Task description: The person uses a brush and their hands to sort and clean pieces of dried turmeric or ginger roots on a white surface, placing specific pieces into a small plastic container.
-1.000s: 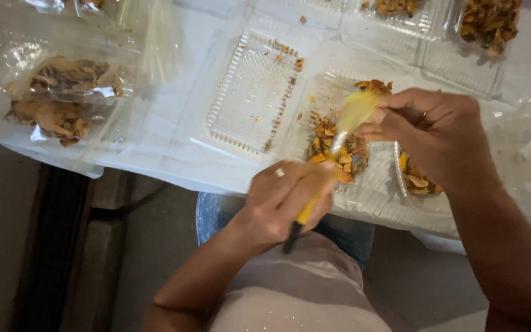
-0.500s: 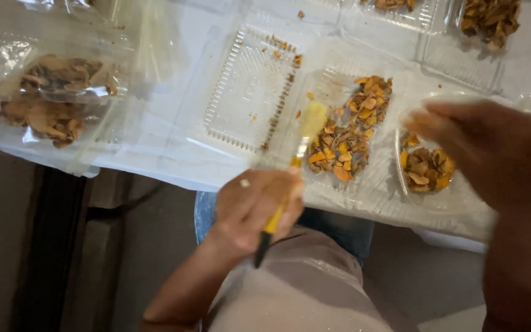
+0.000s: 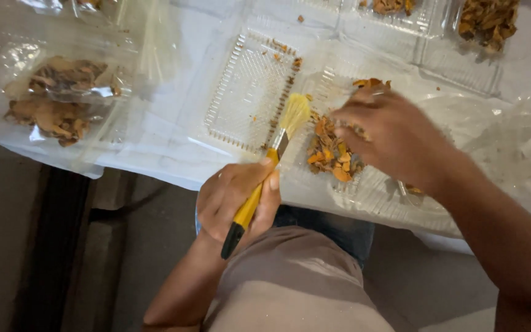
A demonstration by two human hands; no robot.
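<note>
Both forearms are bare from the elbow down, with no sleeve, watch or bracelet showing. The left hand (image 3: 235,200) has short, plain nails; a thumbnail shows clearly. The right hand (image 3: 394,138) is blurred, so any ring there cannot be made out. A pale beige shirt (image 3: 296,289) covers the belly, and blue jeans (image 3: 333,227) cover the lap.

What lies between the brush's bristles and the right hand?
In the head view, a heap of orange pieces in a clear tray lies between the brush and the right hand.
</note>
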